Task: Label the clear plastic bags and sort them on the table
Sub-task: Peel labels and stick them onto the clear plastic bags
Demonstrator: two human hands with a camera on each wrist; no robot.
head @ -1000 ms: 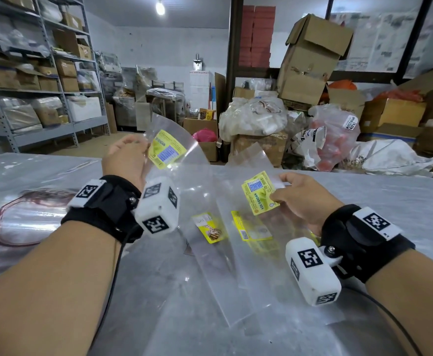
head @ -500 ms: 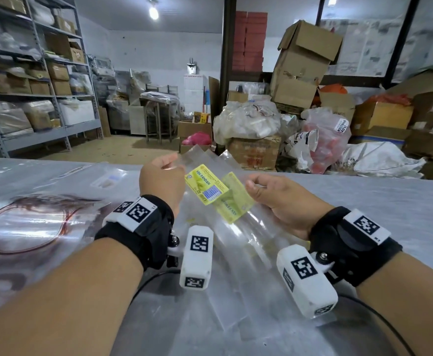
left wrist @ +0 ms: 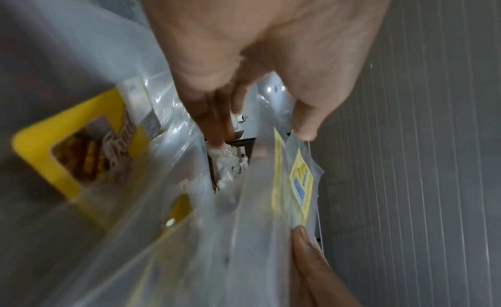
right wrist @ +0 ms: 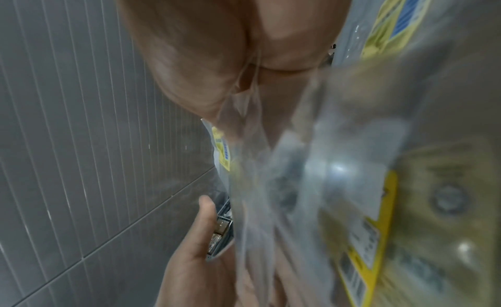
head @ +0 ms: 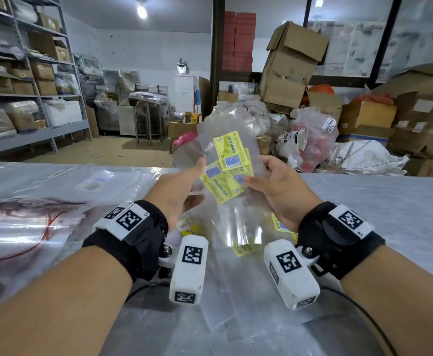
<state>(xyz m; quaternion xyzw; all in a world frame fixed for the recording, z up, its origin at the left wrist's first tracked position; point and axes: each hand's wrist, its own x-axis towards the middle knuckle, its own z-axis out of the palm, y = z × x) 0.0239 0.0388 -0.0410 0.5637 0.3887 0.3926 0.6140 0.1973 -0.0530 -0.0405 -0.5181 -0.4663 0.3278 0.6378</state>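
You are holding a small bunch of clear plastic bags [head: 229, 181] up above the table [head: 390, 227], between both hands. Your left hand [head: 178, 191] grips the bunch from its left edge, fingers behind the plastic and thumb in front. Your right hand [head: 278, 187] pinches the right edge, thumb on the front film just beside the lower yellow label [head: 222, 185]. An upper yellow label [head: 232, 151], printed "HEK PANDAN" with a blue barcode block, overlaps it, so at least two held bags already carry labels.

Judging by that, the labelling is well under way and you seem to be gathering or squaring labelled bags before setting them down. More labelled bags [head: 246, 246] lie flat on the table under your wrists, loosely overlapped instead of in neat piles, so the sorting looks unfinished. At the far left lies another spread of clear bags [head: 56, 181] and a loop of reddish cord [head: 17, 227] under plastic film; whether those bags are labelled is hard to tell.

You cannot count the bags in the bunch: the films are transparent and stacked. The left wrist view is blurred, showing a different yellow label with a food picture [left wrist: 81, 144] nearby, its text unreadable. The right wrist view is smeared by plastic close to the lens. No sheet or roll of unused labels is visible.
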